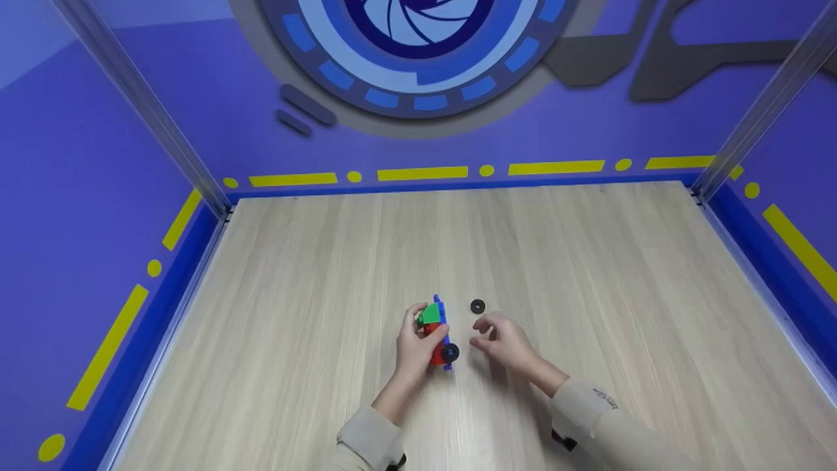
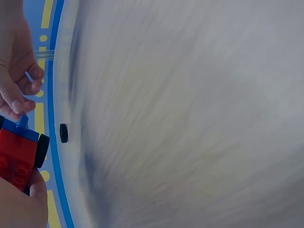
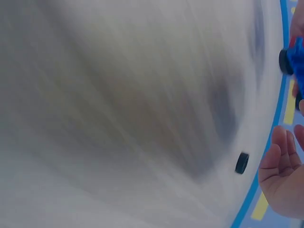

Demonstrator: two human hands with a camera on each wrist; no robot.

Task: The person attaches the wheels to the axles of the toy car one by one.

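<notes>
My left hand point(image 1: 412, 350) grips a small toy vehicle point(image 1: 437, 356) of red, green and blue parts, its thumb lying across the side. One black wheel point(image 1: 450, 352) on the vehicle faces right in the head view. In the left wrist view, round studs show on its red block point(image 2: 18, 149). Just right of the vehicle is my right hand point(image 1: 509, 343), its fingers loosely bent and nothing visible between them. A loose black wheel point(image 1: 478, 311) lies on the table beyond the right fingertips; this wheel point(image 3: 242, 163) also appears in the right wrist view.
The wood-grain table point(image 1: 314, 294) surrounds both hands. Blue-purple printed panels point(image 1: 523, 137) with yellow marks stand along its back and sides. Metal posts point(image 1: 157, 118) rise at the back corners.
</notes>
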